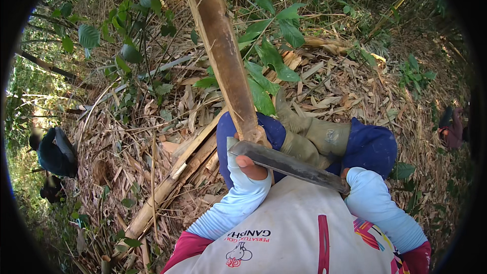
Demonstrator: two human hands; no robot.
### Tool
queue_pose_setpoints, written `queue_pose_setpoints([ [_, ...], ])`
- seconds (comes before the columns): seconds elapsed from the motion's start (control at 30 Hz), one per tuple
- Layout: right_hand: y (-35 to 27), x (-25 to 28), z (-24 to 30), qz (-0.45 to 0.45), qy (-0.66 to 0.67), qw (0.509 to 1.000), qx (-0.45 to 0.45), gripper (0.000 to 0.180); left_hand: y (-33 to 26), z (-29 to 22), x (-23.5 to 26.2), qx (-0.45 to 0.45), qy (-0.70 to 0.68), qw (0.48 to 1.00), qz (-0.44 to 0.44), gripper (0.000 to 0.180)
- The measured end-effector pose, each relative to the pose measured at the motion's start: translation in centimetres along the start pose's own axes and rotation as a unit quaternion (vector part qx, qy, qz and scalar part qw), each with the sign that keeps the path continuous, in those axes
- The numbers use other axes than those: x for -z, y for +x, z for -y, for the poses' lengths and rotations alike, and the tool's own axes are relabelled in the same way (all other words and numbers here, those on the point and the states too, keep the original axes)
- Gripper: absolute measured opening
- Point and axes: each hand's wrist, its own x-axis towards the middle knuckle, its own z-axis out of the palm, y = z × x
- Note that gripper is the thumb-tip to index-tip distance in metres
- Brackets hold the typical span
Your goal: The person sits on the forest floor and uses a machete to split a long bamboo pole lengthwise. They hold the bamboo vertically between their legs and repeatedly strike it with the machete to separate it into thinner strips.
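Note:
A long split bamboo piece (pixel 223 46), brown inside with pale edges, runs from the top of the view down to my lap. My left hand (pixel 253 170) is closed around its near end, thumb showing; the other fingers are mostly hidden. Across that end lies the dark, broad blade of a machete (pixel 289 161), its tip beside my left thumb. At the machete's other end, my right hand (pixel 345 176) is closed on the handle, largely covered by a light blue sleeve.
My bent legs wear blue trousers (pixel 373 144) and muddy olive boots (pixel 324 137). Split bamboo lengths (pixel 177 170) lie left of my knee. Dry leaves (pixel 329 86) cover the ground, with a green leafy plant (pixel 271 56) ahead. A person (pixel 57 152) is at far left, another (pixel 452 128) at far right.

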Motion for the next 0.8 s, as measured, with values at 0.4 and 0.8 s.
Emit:
queue_pose_setpoints([
  [0.4, -0.2, -0.5, -1.4, -0.042, 0.006, 0.998, 0.047, 0.03, -0.5, -0.6, 0.8, 0.035, 0.07, 0.996, 0.043, 0.09],
  [0.8, -0.9, -1.6, -3.8, -0.101, -0.012, 0.989, 0.106, 0.024, -0.7, 0.1, 2.3, 0.167, -0.196, 0.951, 0.173, 0.055],
])
